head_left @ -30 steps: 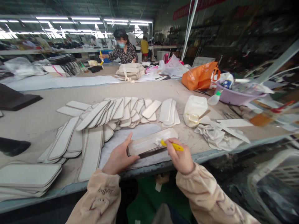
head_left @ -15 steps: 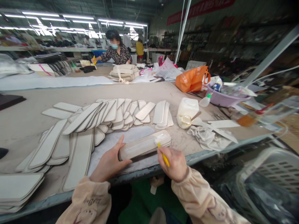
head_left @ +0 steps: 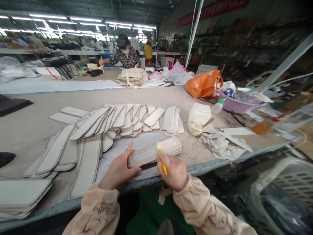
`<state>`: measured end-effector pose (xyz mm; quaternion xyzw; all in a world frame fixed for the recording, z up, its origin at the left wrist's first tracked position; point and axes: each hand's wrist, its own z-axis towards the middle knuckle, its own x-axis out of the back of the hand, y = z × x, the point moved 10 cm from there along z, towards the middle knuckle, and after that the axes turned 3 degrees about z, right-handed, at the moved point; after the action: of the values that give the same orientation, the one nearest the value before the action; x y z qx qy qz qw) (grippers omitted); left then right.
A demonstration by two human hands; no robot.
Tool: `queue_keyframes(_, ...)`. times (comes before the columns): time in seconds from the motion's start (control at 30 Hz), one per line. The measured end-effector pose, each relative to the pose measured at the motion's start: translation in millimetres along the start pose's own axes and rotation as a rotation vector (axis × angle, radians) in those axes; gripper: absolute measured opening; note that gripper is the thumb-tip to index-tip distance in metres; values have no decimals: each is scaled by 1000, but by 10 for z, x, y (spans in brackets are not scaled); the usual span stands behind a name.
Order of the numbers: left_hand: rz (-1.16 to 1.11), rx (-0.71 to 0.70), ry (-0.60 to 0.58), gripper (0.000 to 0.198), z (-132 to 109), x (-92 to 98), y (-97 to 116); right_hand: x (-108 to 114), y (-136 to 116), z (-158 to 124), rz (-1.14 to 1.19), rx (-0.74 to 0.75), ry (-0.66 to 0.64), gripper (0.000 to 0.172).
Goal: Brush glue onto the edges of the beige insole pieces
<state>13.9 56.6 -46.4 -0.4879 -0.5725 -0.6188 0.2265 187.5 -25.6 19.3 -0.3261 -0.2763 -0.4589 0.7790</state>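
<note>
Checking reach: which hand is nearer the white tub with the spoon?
Right. The right hand, holding a yellow brush, is left of the white tub; the left hand steadies the stack farther left.

The stack [head_left: 156,151] sat right at the near edge of the worktop [head_left: 36,124], with the left hand [head_left: 119,169] gripping its left end and the right hand [head_left: 174,171] holding the brush [head_left: 161,160] down on top, around the middle. Behind it a big fan of pieces [head_left: 110,120] spread across the worktop, another pile [head_left: 22,195] sat off at the near left corner, and right of the fan stood the tub [head_left: 199,117] with a rag [head_left: 220,147] in front of it. Further back on the right were the basin [head_left: 241,105] and the bag [head_left: 204,85], a co-worker [head_left: 124,55] was at the far side, and a basket [head_left: 286,189] sat below the right end.
</note>
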Motion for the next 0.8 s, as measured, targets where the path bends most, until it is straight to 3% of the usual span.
queue_keyframes(0.17, -39, -9, 24, 102, -16, 27, 24, -192, -527, -5, 366, 50, -76, 15)
queue_keyframes(0.33, -67, -43, 41, 100, -39, 45, 44, -192, -578, -48, 510, 19, -75, 14)
queue_keyframes(0.43, -33, -31, 52, 108, -42, 45, 11, -129, -321, -70, 491, -65, -74, 15)
queue_keyframes(0.67, -23, -22, 28, 109, -49, 63, 35, 318, 695, -154, 141, -311, 61, 22)
queue_keyframes(0.8, -13, -13, 9, 109, -41, 53, 36, 467, 931, -190, 6, -405, 108, 27)
